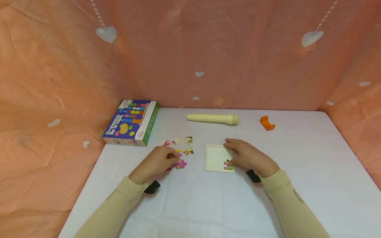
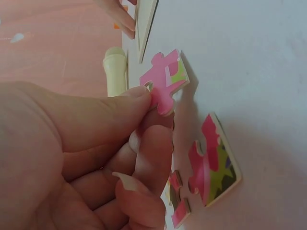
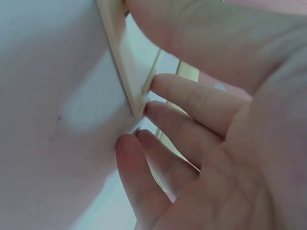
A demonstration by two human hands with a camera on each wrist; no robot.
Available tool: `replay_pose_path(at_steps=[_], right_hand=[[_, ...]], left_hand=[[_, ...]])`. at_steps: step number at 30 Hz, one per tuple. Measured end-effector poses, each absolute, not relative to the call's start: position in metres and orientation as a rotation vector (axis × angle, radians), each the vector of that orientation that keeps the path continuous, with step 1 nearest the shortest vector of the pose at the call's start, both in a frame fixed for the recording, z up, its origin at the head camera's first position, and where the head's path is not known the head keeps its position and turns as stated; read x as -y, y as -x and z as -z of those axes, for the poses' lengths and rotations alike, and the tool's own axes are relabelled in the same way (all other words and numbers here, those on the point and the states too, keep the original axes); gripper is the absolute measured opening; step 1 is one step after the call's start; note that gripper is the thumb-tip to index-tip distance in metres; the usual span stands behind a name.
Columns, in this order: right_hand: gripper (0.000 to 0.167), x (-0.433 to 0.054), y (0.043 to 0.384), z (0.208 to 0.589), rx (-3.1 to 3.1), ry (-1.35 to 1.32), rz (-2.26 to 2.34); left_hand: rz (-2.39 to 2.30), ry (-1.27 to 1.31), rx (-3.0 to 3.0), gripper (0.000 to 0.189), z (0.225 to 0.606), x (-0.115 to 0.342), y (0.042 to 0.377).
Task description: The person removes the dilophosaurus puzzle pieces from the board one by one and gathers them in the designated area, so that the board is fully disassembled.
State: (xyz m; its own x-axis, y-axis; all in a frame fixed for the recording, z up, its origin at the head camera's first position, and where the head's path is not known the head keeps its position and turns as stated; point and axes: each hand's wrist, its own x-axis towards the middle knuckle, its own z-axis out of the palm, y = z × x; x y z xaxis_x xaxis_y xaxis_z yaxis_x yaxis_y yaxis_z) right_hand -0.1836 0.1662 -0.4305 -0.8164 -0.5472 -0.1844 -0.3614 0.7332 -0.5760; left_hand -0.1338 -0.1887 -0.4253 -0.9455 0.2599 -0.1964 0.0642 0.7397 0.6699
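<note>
In the head view my left hand (image 1: 163,159) is over the loose pieces left of centre. Its thumb and fingertips pinch a pink jigsaw piece (image 2: 165,81), tilted close over the table in the left wrist view. Below that is a pink and green corner piece (image 2: 211,163). My right hand (image 1: 245,155) rests along the right side of a square wooden puzzle tray (image 1: 215,157), thumb by the near right corner, fingertips on the far right corner. One pink and green piece (image 1: 228,167) lies in that near right corner, partly under the thumb.
Several more jigsaw pieces (image 1: 189,151) lie in rows beyond the left hand. A boxed toy set (image 1: 131,122) stands at the back left. Behind the tray lie a cream toy microphone (image 1: 211,118) and an orange curved block (image 1: 267,123). Orange cloth (image 1: 190,49) hangs around the table.
</note>
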Motion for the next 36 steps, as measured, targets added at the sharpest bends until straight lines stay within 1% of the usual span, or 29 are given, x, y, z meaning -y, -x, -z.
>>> replay_pose_path(at_steps=[7, 27, 32, 36], right_hand=[[0.074, -0.166, 0.182, 0.431, -2.598, 0.698, 0.755], [0.073, -0.169, 0.182, 0.430, -2.587, 0.708, 0.757], [0.073, -0.168, 0.183, 0.429, -2.591, 0.705, 0.741], [0.071, -0.165, 0.183, 0.428, -2.601, 0.696, 0.730]], left_hand=[[-1.017, -0.198, -2.646, 0.006, 0.426, 0.190, 0.132], [-1.037, -0.157, -2.626, 0.004, 0.425, 0.189, 0.135], [-1.034, -0.208, -2.644, 0.004, 0.424, 0.183, 0.137], [-1.014, -0.299, -2.692, 0.004, 0.424, 0.165, 0.141]])
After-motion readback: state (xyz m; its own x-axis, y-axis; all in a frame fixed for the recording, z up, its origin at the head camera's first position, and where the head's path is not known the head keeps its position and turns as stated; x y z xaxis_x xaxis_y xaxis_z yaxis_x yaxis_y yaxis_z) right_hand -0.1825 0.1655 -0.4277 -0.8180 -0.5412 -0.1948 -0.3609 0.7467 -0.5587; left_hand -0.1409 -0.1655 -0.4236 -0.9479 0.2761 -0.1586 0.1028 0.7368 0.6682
